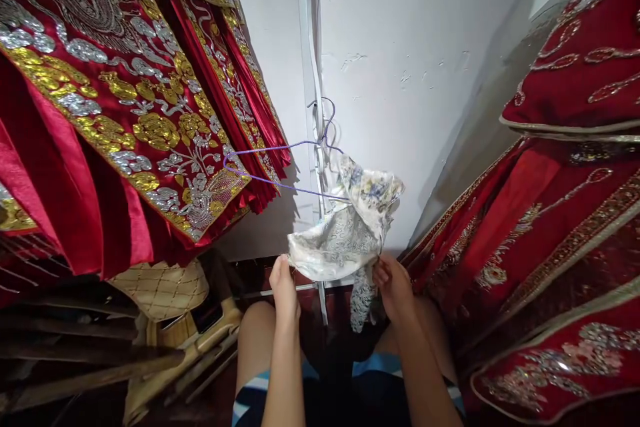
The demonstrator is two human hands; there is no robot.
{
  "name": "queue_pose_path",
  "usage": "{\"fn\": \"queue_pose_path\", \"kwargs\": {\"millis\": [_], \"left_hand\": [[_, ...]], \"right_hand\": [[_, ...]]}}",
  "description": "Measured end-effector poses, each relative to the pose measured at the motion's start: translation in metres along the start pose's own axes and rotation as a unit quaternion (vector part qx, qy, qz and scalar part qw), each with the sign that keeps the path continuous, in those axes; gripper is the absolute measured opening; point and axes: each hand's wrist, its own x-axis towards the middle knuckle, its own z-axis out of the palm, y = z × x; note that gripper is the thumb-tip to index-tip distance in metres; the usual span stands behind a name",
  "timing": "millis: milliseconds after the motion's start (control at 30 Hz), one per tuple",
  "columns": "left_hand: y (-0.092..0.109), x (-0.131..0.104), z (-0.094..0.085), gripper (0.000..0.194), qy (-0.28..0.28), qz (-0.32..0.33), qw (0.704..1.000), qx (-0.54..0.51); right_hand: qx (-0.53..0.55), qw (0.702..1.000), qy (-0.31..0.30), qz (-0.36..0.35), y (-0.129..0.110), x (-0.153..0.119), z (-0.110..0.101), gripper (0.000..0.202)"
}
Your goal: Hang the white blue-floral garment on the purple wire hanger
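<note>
A white garment with a blue and yellow floral print (373, 190) hangs on one side of a purple wire hanger (285, 145). The hanger's other arm is bare. My left hand (284, 283) pinches the garment's left lower edge between thumb and fingers. On the right, my right hand (394, 283) is closed on the opposite end of that edge, so the edge stretches between both hands. A patterned grey-white piece of the cloth dangles just left of my right hand. The hanger's hook is caught on a white vertical strip (316, 67).
Red garments with gold and silver embroidery (160, 130) hang at the left. More red beaded garments (565, 213) hang close on the right. A white wall (425, 33) stands behind the hanger. Wooden furniture with a quilted cream pad (163, 288) is at lower left.
</note>
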Motion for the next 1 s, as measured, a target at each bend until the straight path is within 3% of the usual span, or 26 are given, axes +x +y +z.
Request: {"fn": "queue_pose_path", "kwargs": {"millis": [133,200,300,367,500,600,667,733,800,900,933,1000], "left_hand": [[0.012,-0.002,0.001,0.042,0.006,-0.009,0.999,-0.047],[0.025,-0.008,0.006,0.041,-0.026,-0.01,0.996,-0.08],[0.039,-0.025,0.019,0.039,-0.086,-0.015,0.992,-0.092],[0.045,-0.039,0.029,0.037,-0.128,-0.002,0.99,-0.06],[0.055,-0.056,0.038,0.033,-0.223,0.035,0.968,0.112],[0.067,-0.053,0.033,0.026,-0.242,0.083,0.949,0.186],[0.074,-0.048,0.026,0.039,-0.273,0.077,0.94,0.189],[0.079,-0.045,0.016,0.041,-0.352,0.021,0.913,0.206],[0.081,-0.042,0.003,0.032,-0.449,-0.047,0.852,0.264],[0.082,-0.032,-0.021,0.035,-0.53,-0.063,0.74,0.408],[0.085,-0.027,-0.029,0.037,-0.534,-0.049,0.716,0.447],[0.095,-0.013,-0.043,0.034,-0.514,-0.013,0.703,0.491]], "right_hand": [[-0.045,0.998,0.029,0.032,0.009,0.004,-0.016,0.038],[-0.095,0.995,0.025,0.028,0.01,0.002,-0.021,0.042],[-0.168,0.985,-0.012,-0.033,0.002,-0.005,-0.014,0.037],[-0.195,0.973,-0.109,-0.06,-0.008,-0.013,0.0,0.028],[-0.185,0.907,-0.378,0.022,-0.024,-0.03,0.032,0.053],[-0.209,0.865,-0.45,0.08,-0.031,-0.034,0.044,0.04],[-0.231,0.845,-0.468,0.116,-0.037,-0.029,0.044,0.03],[-0.233,0.83,-0.484,0.154,-0.049,-0.018,0.039,0.026],[-0.221,0.827,-0.489,0.168,-0.068,-0.004,0.032,0.028],[-0.192,0.88,-0.419,0.114,-0.108,0.016,0.025,0.037],[-0.185,0.905,-0.376,0.076,-0.122,0.022,0.026,0.039],[-0.204,0.933,-0.295,-0.028,-0.144,0.034,0.034,0.036]]}}
